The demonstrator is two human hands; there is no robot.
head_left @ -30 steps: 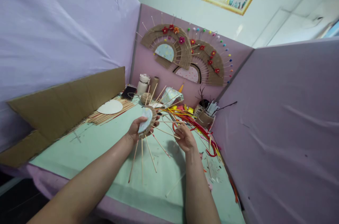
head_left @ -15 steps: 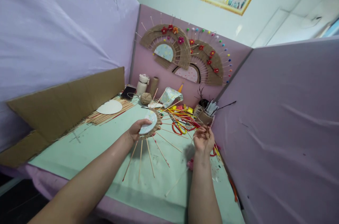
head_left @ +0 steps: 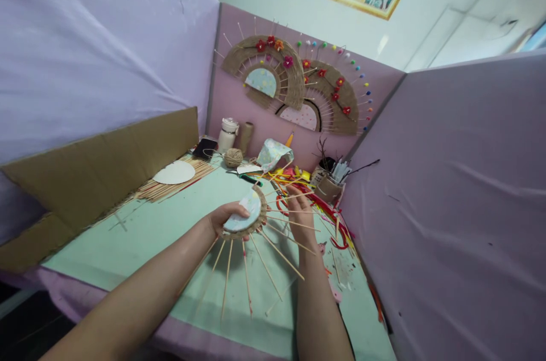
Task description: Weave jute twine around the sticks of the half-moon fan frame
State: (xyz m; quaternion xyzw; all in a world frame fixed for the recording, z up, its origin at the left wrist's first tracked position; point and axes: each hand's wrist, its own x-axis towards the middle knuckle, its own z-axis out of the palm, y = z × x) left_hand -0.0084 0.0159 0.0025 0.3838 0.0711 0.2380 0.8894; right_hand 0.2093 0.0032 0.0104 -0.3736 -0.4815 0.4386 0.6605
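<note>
My left hand [head_left: 230, 220] grips a half-round fan piece [head_left: 248, 213], its thumb flat on the pale blue patterned face. Brown twine [head_left: 263, 206] is wound along the curved edge, and thin wooden sticks [head_left: 273, 247] spread out from it like rays. My right hand [head_left: 301, 210] is raised at the right, behind several of these sticks. Its fingers are bent together near the stick ends; what they hold, if anything, is too small to make out. Scissors with red handles [head_left: 281, 205] lie partly hidden just behind the sticks.
A twine ball [head_left: 233, 157], a white bottle [head_left: 228, 135] and patterned cloth [head_left: 274, 154] stand at the back. Cardboard [head_left: 106, 159], loose sticks [head_left: 149, 191] and a white oval [head_left: 174, 172] lie left. Pen holders [head_left: 328, 187] stand right; two finished fans [head_left: 294, 82] hang behind.
My right hand has moved left, from beyond the stick ends to behind the sticks. The fan piece has turned and shifted slightly right and down in my left hand.
</note>
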